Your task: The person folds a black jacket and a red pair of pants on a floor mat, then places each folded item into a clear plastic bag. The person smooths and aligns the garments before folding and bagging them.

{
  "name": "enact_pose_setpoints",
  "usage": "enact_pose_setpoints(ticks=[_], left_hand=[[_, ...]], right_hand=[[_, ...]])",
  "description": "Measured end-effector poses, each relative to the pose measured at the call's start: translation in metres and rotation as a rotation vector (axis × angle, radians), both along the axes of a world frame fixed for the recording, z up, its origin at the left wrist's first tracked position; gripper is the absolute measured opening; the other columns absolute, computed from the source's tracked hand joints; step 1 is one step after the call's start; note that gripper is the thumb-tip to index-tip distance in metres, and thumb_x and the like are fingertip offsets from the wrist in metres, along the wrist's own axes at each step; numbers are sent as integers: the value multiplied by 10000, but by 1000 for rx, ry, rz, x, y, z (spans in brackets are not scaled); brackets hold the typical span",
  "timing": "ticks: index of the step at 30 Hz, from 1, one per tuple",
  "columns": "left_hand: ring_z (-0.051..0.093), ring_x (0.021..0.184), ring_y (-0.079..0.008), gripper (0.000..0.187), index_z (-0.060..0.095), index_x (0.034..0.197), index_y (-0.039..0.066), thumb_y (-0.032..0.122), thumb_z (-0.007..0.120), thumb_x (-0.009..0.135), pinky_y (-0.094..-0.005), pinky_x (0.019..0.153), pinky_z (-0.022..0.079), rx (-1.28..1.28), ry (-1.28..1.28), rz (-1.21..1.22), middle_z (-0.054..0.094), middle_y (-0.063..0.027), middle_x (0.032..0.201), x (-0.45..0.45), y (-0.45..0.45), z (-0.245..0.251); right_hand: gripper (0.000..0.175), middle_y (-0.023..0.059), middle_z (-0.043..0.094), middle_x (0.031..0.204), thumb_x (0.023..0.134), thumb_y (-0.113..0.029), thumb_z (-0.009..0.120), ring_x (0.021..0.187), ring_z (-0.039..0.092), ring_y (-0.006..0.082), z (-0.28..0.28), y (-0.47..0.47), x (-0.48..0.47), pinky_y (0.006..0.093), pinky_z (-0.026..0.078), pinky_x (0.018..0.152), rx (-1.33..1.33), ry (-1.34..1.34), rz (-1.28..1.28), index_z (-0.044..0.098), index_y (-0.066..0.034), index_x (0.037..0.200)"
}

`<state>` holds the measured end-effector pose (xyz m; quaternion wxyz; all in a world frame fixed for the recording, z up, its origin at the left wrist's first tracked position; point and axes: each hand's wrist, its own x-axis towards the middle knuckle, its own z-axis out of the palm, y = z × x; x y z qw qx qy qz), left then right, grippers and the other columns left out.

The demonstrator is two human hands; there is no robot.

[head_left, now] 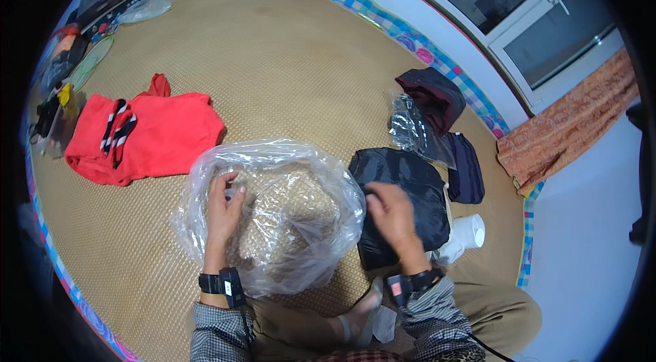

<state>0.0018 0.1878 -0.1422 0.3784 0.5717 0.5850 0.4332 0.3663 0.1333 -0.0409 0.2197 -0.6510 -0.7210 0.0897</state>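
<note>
A large clear plastic bag point(287, 218) lies spread on the woven mat before me. Its mouth is pulled wide into a rough ring, and the mat's weave shows through the film. My left hand point(225, 203) reaches within the left side of that ring, thumb and fingers apart, with nothing seen between them. At the opposite rim is my right hand point(392, 208), blurred, its fingers curled close to the plastic; whether they pinch it cannot be told. Beneath and behind the right hand sits a black plastic-wrapped bundle point(410, 172).
Folded red clothing point(169, 131) with a striped cord lies left. Beyond the bundle are dark folded cloth point(435, 95), a thin clear bag point(415, 128) and a navy folded item point(465, 169). A white roll point(469, 231) is at right. My foot point(364, 310) rests below the bag.
</note>
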Motion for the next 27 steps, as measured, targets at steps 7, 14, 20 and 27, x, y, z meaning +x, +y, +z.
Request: enact_pose_setpoints(ticks=[7, 14, 20, 27], left_hand=[[623, 952, -102, 296, 603, 1252, 5, 114, 601, 977, -252, 831, 499, -303, -538, -365, 673, -56, 1114, 33, -14, 22], [610, 1177, -228, 413, 481, 1409, 14, 152, 528, 1023, -354, 951, 517, -609, -790, -1128, 565, -139, 1360, 88, -61, 46], [435, 1346, -182, 655, 219, 1558, 36, 191, 555, 1018, -331, 1080, 394, -797, -554, -1119, 426, -97, 1502, 191, -122, 24], [488, 1277, -306, 843, 252, 1505, -63, 216, 753, 887, -358, 1060, 417, -610, -718, -254, 429, -229, 1464, 293, -97, -28]], right_hand=[[861, 159, 73, 1659, 849, -711, 556, 1515, 44, 423, -78, -35, 74, 758, 145, 1090, -609, -306, -433, 270, -331, 1567], [744, 150, 189, 1641, 903, -545, 608, 1507, 184, 362, -64, -40, 117, 661, 201, 1142, -492, 27, -292, 343, -281, 1546], [712, 209, 350, 1550, 866, -350, 697, 1446, 294, 399, -53, -57, 191, 594, 286, 1121, -97, -112, -667, 419, -119, 1479], [1257, 327, 217, 1573, 684, -601, 812, 1472, 247, 413, -99, -54, 285, 386, 259, 1185, -338, 284, -724, 158, 31, 1551]])
